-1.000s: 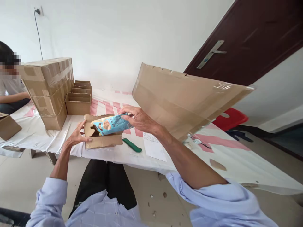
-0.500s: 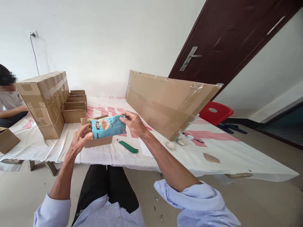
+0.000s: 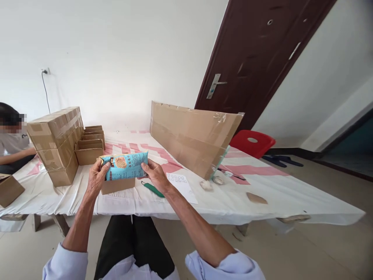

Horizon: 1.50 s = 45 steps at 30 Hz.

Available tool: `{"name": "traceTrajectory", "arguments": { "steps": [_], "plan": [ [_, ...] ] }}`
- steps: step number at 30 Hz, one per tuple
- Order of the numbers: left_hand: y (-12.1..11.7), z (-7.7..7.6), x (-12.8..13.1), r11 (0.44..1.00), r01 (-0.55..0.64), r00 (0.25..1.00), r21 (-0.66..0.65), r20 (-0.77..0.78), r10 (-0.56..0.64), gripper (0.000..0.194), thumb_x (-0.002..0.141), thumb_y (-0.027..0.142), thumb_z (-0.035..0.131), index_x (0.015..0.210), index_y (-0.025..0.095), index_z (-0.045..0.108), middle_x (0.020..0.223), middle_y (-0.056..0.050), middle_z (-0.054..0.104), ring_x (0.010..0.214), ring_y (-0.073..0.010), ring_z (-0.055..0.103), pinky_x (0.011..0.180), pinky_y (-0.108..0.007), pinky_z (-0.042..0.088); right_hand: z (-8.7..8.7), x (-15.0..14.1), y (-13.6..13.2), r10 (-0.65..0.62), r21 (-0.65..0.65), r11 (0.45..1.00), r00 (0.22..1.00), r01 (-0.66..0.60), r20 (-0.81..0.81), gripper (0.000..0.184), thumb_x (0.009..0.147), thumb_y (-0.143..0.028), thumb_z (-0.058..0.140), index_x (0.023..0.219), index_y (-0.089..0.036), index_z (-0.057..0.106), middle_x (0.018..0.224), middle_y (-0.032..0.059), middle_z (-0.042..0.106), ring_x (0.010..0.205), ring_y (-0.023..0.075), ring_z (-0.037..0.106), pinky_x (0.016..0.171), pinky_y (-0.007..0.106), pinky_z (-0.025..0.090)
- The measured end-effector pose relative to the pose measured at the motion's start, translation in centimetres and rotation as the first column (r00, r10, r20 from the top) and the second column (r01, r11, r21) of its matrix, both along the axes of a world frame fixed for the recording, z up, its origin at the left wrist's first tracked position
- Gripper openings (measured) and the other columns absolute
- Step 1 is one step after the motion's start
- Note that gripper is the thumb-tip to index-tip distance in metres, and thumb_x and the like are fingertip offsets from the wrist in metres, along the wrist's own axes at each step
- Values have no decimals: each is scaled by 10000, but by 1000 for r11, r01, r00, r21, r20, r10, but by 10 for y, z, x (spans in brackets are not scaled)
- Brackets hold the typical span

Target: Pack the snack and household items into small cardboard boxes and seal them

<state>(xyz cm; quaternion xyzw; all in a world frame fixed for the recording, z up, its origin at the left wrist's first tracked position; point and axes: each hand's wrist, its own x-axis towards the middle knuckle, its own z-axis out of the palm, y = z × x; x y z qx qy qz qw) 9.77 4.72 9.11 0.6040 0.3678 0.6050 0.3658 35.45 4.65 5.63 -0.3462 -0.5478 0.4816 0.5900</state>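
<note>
A blue snack packet [image 3: 125, 165] with a picture of biscuits on its front is stretched between both hands. My left hand [image 3: 96, 175] grips its left end, thumb on the front. At the other end, my right hand [image 3: 155, 175] pinches the lower right side, thumb in front. Just behind and below the packet stands a small cardboard box [image 3: 118, 186], its upper part hidden by the packet. To the right of that box lies a green utility knife [image 3: 153, 189], near the right wrist.
Taped cartons [image 3: 55, 144] are stacked at the left, beside several open boxes [image 3: 90, 149]. A large cardboard sheet [image 3: 189, 136] leans at the back. A printed paper [image 3: 183, 188] lies right of the knife. Another person [image 3: 11, 144] sits far left; a red chair [image 3: 253, 143] stands behind the table.
The packet has come slightly left and nearer its box, and my right hand has slid from its upper right corner to the lower right side. The view has tilted up, uncovering the printed paper.
</note>
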Motion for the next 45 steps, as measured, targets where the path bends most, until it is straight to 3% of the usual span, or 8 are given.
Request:
{"name": "traceTrajectory", "arguments": {
  "steps": [5,9,15,20,29,33,38,45],
  "plan": [
    [10,9,-3,997,81,994,11,-76,-80,601,792,756,846,957,186,749,816,-7,628,724,-147,548,626,-239,498,13,-5,5,-137,102,984,986,146,-92,630,722,-798,903,997,-245,779,973,51,811,890,258,751,795,385,650],
    [13,7,-8,992,123,987,-34,-98,-126,701,706,849,856,788,181,663,697,16,549,611,-120,480,544,-239,461,19,-4,5,-106,97,988,988,117,-110,613,714,-772,921,980,-237,783,931,46,798,866,251,732,788,383,636],
    [24,12,-9,996,89,992,2,-86,-88,722,754,871,798,636,215,518,560,30,475,499,-117,465,463,-244,437,29,-6,7,-94,118,987,985,111,-141,609,687,-787,925,878,-239,737,833,28,749,757,210,673,705,352,599],
    [28,23,-8,998,33,997,62,-65,-28,707,797,848,767,600,214,524,514,13,502,467,-121,481,457,-242,439,35,-10,14,-125,128,981,978,147,-164,629,669,-796,930,804,-226,698,769,12,703,688,171,620,671,327,571],
    [43,34,-13,993,-82,997,79,-7,83,704,780,855,756,595,234,481,523,33,445,456,-125,445,390,-247,420,37,-17,36,-94,39,994,968,106,-231,695,575,-796,976,866,-240,676,821,31,764,743,200,711,723,356,650],
    [66,20,-17,995,-100,995,-3,-19,100,737,717,887,777,576,241,453,509,40,412,437,-126,456,376,-255,443,24,-22,56,-86,-51,996,973,77,-216,706,543,-772,985,863,-238,654,806,18,758,721,185,705,645,324,643],
    [93,-15,-22,982,-109,994,-154,-44,103,757,626,901,825,565,239,462,480,62,373,414,-133,466,350,-278,470,-7,-30,78,-124,-177,979,982,99,-139,661,516,-708,984,778,-229,611,690,-20,684,651,160,663,581,315,644],
    [101,-51,-31,954,-117,993,-274,-52,107,647,780,735,863,629,215,509,505,93,385,438,-88,435,393,-224,468,-32,-36,89,-171,-258,955,983,149,-64,559,633,-584,986,721,-236,557,624,-46,607,585,136,620,535,291,635]
  ]
}}
